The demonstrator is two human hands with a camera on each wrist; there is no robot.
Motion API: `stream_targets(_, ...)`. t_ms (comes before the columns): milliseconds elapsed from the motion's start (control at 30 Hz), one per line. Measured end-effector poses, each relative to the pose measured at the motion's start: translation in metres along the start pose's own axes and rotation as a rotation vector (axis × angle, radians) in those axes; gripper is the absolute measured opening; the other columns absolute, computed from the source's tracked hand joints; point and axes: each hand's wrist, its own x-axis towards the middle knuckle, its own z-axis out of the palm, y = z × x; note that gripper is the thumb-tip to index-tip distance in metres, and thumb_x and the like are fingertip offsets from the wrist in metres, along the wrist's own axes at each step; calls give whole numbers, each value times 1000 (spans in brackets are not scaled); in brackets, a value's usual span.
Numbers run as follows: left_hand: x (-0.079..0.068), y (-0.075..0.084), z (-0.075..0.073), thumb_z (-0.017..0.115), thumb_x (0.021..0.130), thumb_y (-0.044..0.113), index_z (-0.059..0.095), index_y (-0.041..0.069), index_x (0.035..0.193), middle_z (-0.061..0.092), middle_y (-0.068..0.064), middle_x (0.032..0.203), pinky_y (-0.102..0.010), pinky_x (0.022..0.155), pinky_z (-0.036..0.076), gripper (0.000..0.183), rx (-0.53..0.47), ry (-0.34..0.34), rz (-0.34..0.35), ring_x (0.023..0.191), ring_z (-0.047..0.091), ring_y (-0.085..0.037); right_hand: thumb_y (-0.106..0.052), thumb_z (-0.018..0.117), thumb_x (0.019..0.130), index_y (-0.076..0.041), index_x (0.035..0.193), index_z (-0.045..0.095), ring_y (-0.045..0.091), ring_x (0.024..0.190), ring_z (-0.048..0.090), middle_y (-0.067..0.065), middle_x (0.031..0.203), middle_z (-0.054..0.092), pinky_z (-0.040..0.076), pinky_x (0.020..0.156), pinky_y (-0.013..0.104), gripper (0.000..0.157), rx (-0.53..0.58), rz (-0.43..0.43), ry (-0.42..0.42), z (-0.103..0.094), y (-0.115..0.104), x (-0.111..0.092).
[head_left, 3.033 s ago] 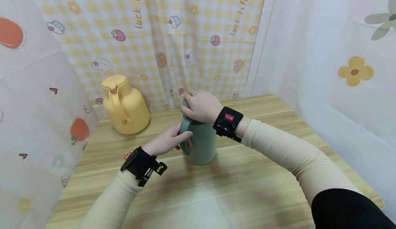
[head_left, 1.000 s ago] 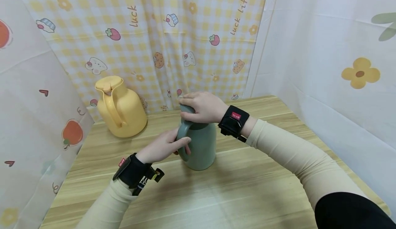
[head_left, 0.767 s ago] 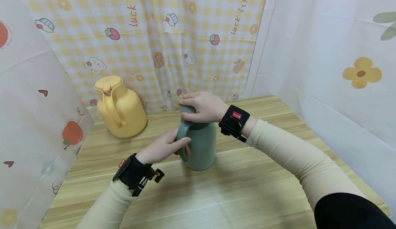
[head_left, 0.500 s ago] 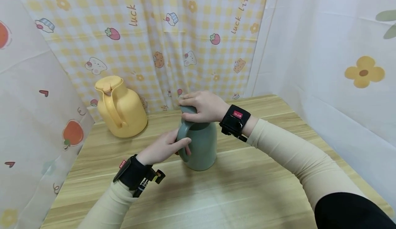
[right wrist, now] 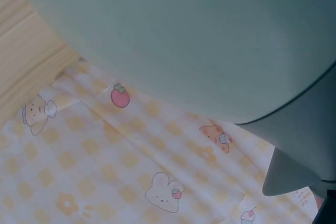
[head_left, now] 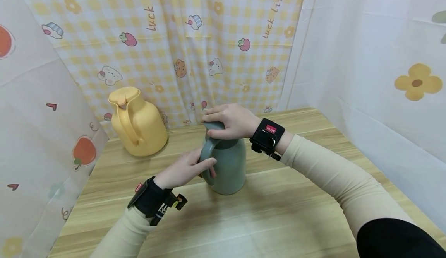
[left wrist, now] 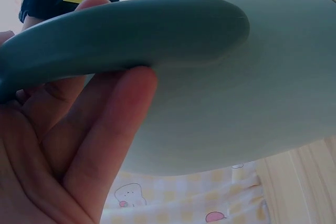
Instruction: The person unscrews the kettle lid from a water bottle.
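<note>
A grey-green thermos jug [head_left: 230,170] stands upright on the wooden table, its handle [head_left: 206,153] facing left. My left hand [head_left: 181,169] grips that handle, thumb on the near side; the left wrist view shows curled fingers [left wrist: 118,114] behind the dark green handle. From above, my right hand [head_left: 238,120] holds the jug's lid [head_left: 214,126], thumb on the near side and fingers across the top, hiding most of it. In the right wrist view, the jug body [right wrist: 189,40] fills the upper part and its pointed spout [right wrist: 287,174] shows at lower right.
A yellow thermos jug [head_left: 141,128] stands at the back left, handle toward me. Behind the table [head_left: 278,211] hangs a yellow checked curtain [head_left: 156,57]. White printed curtains stand along the left and right sides.
Since three seconds ago, my right hand has shifted on the lid, and more of its top shows between thumb and fingers. My left hand keeps its grip; the view shifts slightly.
</note>
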Motion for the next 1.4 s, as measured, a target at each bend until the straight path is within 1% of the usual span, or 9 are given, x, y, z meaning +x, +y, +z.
stream_targets(300, -11, 7, 5, 47, 104, 29, 61, 6, 104, 69, 4, 85, -35, 75, 53, 27, -6, 4, 4, 85, 63, -15, -29, 62, 91, -10, 120, 69, 22, 114, 61, 11, 123, 64, 51, 88, 34, 36, 20, -41, 1, -4, -10, -2)
stream_targets(600, -24, 14, 11, 48, 104, 30, 61, 7, 104, 69, 6, 84, -35, 71, 53, 27, -7, 20, -7, 82, 63, -15, -23, 64, 90, -8, 118, 70, 21, 114, 61, 11, 122, 65, 49, 93, 34, 32, 45, -126, 25, -2, -19, -1)
stream_targets(833, -28, 17, 9, 47, 104, 31, 61, 7, 105, 69, 5, 84, -36, 72, 53, 28, -8, 32, -17, 83, 63, -16, -23, 64, 90, -9, 118, 70, 21, 113, 61, 12, 122, 65, 49, 91, 34, 33, 65, -114, 35, -4, -23, 2)
stream_targets(1000, -26, 16, 8, 45, 104, 34, 60, 7, 108, 69, 3, 85, -37, 71, 53, 31, -17, 52, -27, 82, 63, -17, -27, 60, 93, -13, 120, 70, 20, 115, 60, 9, 125, 64, 49, 92, 36, 32, 68, -44, 19, -5, -20, 4)
stream_targets(1100, -23, 13, 6, 45, 104, 35, 63, 5, 103, 69, 1, 85, -37, 71, 53, 35, -20, 58, -37, 83, 62, -18, -27, 54, 98, -15, 122, 69, 18, 120, 56, 6, 129, 62, 46, 96, 37, 31, 109, 15, -41, -7, -16, 7)
stream_targets(1167, -21, 12, 5, 45, 104, 35, 65, 5, 99, 69, 0, 85, -37, 71, 53, 37, -18, 63, -52, 85, 62, -18, -30, 47, 102, -18, 124, 68, 14, 121, 55, 1, 129, 62, 45, 97, 34, 33, 191, 89, -113, -11, -14, 12)
stream_targets(1267, -16, 12, 3, 45, 104, 36, 65, 4, 98, 69, -1, 85, -38, 70, 53, 38, -17, 63, -72, 85, 63, -18, -34, 39, 105, -20, 125, 67, 10, 121, 53, -2, 128, 62, 43, 98, 31, 38, 350, 243, -219, -21, -8, 20)
stream_targets(1333, -12, 13, 2, 45, 103, 37, 63, 5, 100, 69, -1, 84, -40, 70, 54, 37, -11, 67, -76, 84, 64, -19, -35, 35, 106, -19, 128, 65, 10, 123, 52, -3, 131, 60, 41, 99, 32, 41, 437, 342, -278, -29, -5, 25)
stream_targets(1400, -8, 14, 2, 45, 103, 38, 62, 4, 102, 69, -1, 84, -43, 70, 54, 37, -4, 68, -78, 82, 64, -19, -36, 34, 106, -15, 132, 62, 13, 126, 49, 1, 136, 57, 39, 102, 34, 43, 470, 413, -322, -37, -2, 28)
